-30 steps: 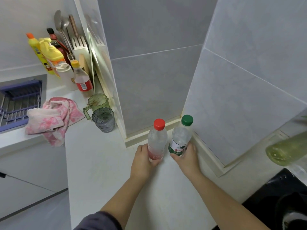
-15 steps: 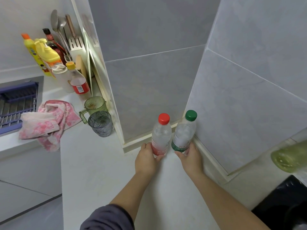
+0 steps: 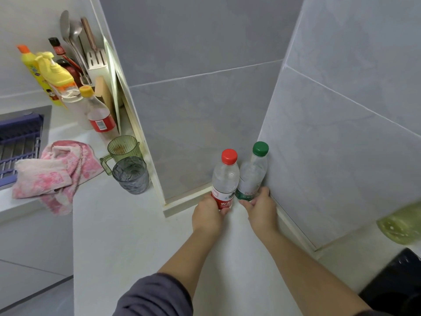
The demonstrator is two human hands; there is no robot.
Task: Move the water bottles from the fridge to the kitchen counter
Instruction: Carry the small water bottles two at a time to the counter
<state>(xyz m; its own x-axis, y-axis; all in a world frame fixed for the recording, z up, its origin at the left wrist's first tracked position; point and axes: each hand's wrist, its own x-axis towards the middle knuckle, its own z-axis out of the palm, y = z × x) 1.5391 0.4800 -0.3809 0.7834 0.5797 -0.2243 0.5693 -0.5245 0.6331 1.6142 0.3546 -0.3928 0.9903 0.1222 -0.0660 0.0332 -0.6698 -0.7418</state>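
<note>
Two clear water bottles stand upright side by side on the white kitchen counter, tucked into the corner of the grey tiled walls. The red-capped bottle has a red label, and my left hand grips its base. The green-capped bottle has a green label, and my right hand holds its base with fingers curled round it. The two bottles touch each other. No fridge is in view.
To the left stand a grey glass and a green mug, a pink cloth, a red-labelled bottle, yellow detergent bottles and a utensil holder. A blue sink rack lies far left; a blurred green bottle far right.
Both hands have pushed the two bottles farther back along the counter into the wall corner. The grip on each bottle is unchanged.
</note>
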